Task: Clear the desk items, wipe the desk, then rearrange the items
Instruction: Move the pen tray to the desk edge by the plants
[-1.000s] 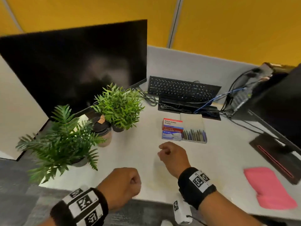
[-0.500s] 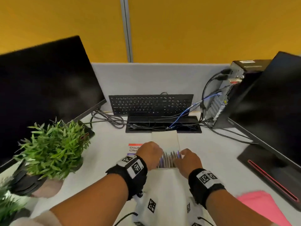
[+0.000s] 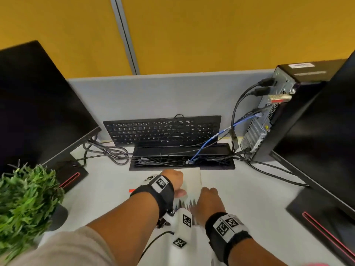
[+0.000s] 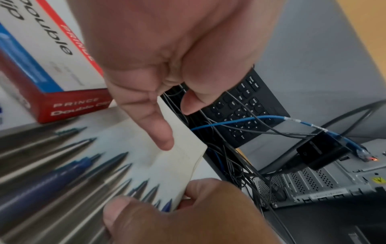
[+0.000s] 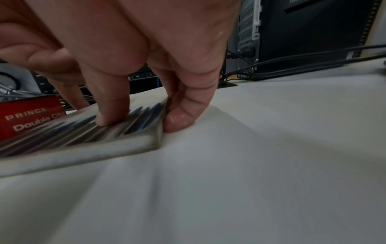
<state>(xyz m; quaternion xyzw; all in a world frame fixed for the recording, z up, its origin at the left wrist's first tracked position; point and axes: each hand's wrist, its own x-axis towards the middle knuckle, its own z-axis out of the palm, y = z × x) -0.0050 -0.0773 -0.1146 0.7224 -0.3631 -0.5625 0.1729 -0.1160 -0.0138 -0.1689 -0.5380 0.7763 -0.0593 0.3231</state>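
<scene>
Both hands should lift together: the right hand (image 5: 133,92) pinches the pen pack (image 5: 87,132) beside the clip box (image 5: 31,115), the left hand (image 4: 167,82) hangs loose.

The head camera looks down and forward from above the desk (image 3: 249,191), taking in both forearms, the keyboard (image 3: 163,129) against the far partition and a monitor at each side. The left wrist camera sits very close under the left hand (image 4: 167,57), facing far and right across the pen pack (image 4: 83,165) to the keyboard (image 4: 246,107) and the computer (image 4: 323,184). The right wrist camera lies low, almost on the desk (image 5: 271,148), facing far past the right hand (image 5: 146,49). All three share the pen pack; both wrist views also catch the red box (image 5: 29,115)
</scene>
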